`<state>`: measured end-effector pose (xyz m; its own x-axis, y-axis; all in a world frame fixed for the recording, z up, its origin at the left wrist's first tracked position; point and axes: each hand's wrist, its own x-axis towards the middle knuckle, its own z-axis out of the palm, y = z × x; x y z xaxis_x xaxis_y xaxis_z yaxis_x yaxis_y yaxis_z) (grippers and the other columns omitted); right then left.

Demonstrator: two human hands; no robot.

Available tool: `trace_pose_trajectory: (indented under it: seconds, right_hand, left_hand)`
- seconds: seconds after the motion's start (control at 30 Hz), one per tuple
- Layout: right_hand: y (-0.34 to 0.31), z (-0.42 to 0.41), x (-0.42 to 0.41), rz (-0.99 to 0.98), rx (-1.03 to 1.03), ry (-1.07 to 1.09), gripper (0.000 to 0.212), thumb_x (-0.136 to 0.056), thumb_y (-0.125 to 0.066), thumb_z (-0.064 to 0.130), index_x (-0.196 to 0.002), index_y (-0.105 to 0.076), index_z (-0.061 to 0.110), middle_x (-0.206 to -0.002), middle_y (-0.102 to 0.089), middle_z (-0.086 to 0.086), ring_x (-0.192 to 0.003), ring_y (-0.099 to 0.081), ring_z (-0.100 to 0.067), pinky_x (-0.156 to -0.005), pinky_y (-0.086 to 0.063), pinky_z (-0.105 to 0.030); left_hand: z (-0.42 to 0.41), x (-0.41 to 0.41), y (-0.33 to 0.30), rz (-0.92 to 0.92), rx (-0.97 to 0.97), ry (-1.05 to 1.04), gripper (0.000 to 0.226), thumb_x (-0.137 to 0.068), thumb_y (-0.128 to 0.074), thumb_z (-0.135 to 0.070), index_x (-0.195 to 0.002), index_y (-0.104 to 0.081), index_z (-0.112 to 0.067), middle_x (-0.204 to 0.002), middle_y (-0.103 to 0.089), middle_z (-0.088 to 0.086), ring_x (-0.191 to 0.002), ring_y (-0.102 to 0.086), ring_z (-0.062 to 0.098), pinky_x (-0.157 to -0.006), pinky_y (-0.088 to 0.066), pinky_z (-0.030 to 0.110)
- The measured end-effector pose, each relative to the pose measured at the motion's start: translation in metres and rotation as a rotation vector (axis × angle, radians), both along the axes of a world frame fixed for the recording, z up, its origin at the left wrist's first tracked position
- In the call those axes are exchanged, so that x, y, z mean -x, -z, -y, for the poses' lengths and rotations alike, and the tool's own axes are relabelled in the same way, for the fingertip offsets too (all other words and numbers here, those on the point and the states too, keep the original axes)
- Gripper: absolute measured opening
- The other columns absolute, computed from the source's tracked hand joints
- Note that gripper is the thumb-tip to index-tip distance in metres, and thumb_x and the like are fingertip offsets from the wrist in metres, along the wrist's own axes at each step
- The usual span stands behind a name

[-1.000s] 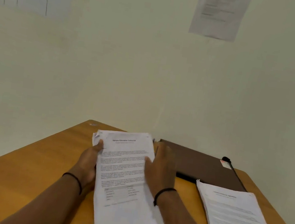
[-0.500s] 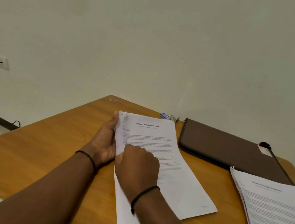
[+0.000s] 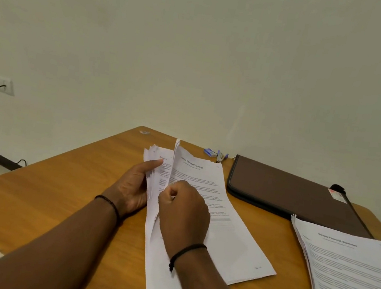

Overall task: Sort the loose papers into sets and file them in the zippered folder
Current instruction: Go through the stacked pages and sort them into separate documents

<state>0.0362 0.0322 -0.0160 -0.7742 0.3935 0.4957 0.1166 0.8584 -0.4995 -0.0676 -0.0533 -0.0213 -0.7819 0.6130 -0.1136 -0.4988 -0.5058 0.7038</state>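
Two hands at work on loose papers in mid-table: left hand cupped along the stack's left edge, thumb tip pressed on the top sheets; right hand curled in a fist, pinching the lifted left edge of the upper pages, fanned off to the right. Closed brown zippered folder flat just right of those pages, second paper stack overlapping its near corner.

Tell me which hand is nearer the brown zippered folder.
Right. The right hand pinches sheets of the paper stack, just left of the brown zippered folder; the left hand holds the stack's far-left edge, farther away.
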Motion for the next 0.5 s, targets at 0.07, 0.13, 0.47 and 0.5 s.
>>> trace_pose_trajectory:
  seconds: [0.07,0.13,0.47,0.5]
  right_hand:
    - [0.0,-0.005,0.0,-0.047,0.076,-0.001,0.017,-0.098,-0.048,0.033,-0.085,-0.054,0.023,-0.083,-0.062,0.005,-0.072,-0.056,-0.012,-0.062,-0.049,-0.024]
    - [0.001,-0.008,-0.002,-0.04,0.109,-0.017,0.016,-0.097,-0.049,0.032,-0.085,-0.051,0.023,-0.081,-0.061,0.005,-0.071,-0.057,-0.012,-0.063,-0.05,-0.025]
    - [0.006,-0.005,-0.002,-0.03,0.238,-0.046,0.047,-0.086,-0.051,0.067,-0.11,-0.051,0.027,-0.104,-0.061,0.012,-0.092,-0.062,-0.01,-0.077,-0.055,-0.023]
    - [0.006,-0.006,0.0,-0.049,0.237,-0.021,0.048,-0.085,-0.052,0.067,-0.111,-0.053,0.027,-0.104,-0.06,0.012,-0.092,-0.061,-0.01,-0.077,-0.055,-0.023]
  left_hand:
    - [0.0,0.0,0.001,0.032,0.049,-0.032,0.037,-0.097,-0.052,-0.014,-0.134,-0.054,-0.009,-0.124,-0.067,0.02,-0.112,-0.065,0.038,-0.085,-0.059,0.051]
    - [0.001,0.0,0.002,0.039,0.095,-0.058,0.034,-0.098,-0.051,-0.008,-0.132,-0.054,-0.008,-0.121,-0.068,0.02,-0.11,-0.066,0.038,-0.08,-0.06,0.049]
    - [-0.001,-0.016,-0.001,-0.248,0.103,0.026,0.035,-0.084,-0.056,0.008,-0.115,-0.064,-0.004,-0.101,-0.074,0.019,-0.084,-0.074,0.031,-0.066,-0.062,0.04]
    - [-0.001,-0.016,0.0,-0.3,0.118,0.035,0.039,-0.08,-0.06,0.005,-0.118,-0.064,-0.004,-0.103,-0.073,0.018,-0.085,-0.073,0.029,-0.065,-0.062,0.038]
